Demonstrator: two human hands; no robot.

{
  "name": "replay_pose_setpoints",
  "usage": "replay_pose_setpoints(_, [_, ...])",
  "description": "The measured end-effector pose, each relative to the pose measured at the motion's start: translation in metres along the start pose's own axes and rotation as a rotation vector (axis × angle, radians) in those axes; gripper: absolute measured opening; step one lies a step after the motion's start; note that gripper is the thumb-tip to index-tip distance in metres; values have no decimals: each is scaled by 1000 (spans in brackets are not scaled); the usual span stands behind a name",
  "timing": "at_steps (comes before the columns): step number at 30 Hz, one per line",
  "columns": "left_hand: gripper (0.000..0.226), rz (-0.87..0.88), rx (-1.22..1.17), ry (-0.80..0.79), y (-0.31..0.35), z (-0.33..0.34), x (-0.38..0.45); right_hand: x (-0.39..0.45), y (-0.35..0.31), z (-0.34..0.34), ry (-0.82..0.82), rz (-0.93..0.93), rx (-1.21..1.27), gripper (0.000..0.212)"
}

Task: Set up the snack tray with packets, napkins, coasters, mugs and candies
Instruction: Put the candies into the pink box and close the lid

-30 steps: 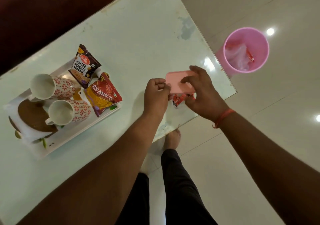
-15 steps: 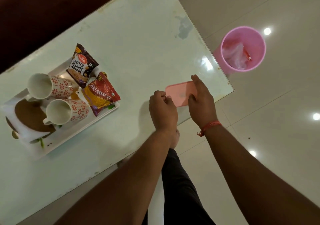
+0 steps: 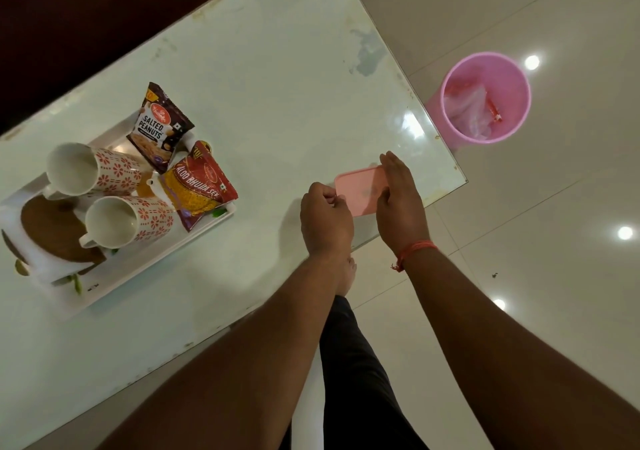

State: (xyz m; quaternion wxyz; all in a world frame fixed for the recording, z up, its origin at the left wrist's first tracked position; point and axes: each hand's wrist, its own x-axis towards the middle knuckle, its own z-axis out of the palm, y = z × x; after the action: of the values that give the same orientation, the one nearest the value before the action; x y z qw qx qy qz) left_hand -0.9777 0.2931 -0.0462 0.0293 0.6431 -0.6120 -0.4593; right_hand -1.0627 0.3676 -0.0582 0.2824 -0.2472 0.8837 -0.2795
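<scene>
Just then my two hands met on the pink lid near the table's corner.

My left hand was curled, pinching the near-left edge of the pink lid, while my right hand lay with straight fingers against its right side. Well apart on the glass table, the white tray held two mugs on their sides, the peanut packet, the sev packet and a brown coaster.

The dark brown packet on the tray reads "SALTED PEANUTS" in white. The red and yellow packet beside it reads "ALOO BHUJIA SEV".
</scene>
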Motion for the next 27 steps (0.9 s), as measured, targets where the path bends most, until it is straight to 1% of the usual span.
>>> replay_pose_setpoints(3, [16, 24, 12, -16, 0, -2, 3, 1, 13, 4, -16, -72, -96, 55])
replay_pose_setpoints(9, [19, 86, 90, -70, -2, -4, 11, 3, 23, 9, -10, -152, -255, 53])
replay_pose_setpoints(12, [20, 74, 110, -99, -1, -6, 13, 6, 24, 5, -43, -176, -338, 53])
replay_pose_setpoints(15, [19, 57, 127, -125, 3, -9, 15, 6, 22, 0, -83, -177, -351, 54])
replay_pose_setpoints(18, [14, 65, 146, -136, 6, -11, 17, 4, 17, 5, -65, -136, -294, 56])
replay_pose_setpoints(22, [8, 183, 184, -71, 13, -25, 42, 7, -7, 29, -16, -35, -158, 68])
replay_pose_setpoints(25, [12, 267, 244, 41, 21, -50, 84, 15, -37, 50, -68, -80, -108, 77])
replay_pose_setpoints(27, [11, 321, 330, 81, 30, -73, 118, 22, -60, 67, -115, -135, -168, 84])
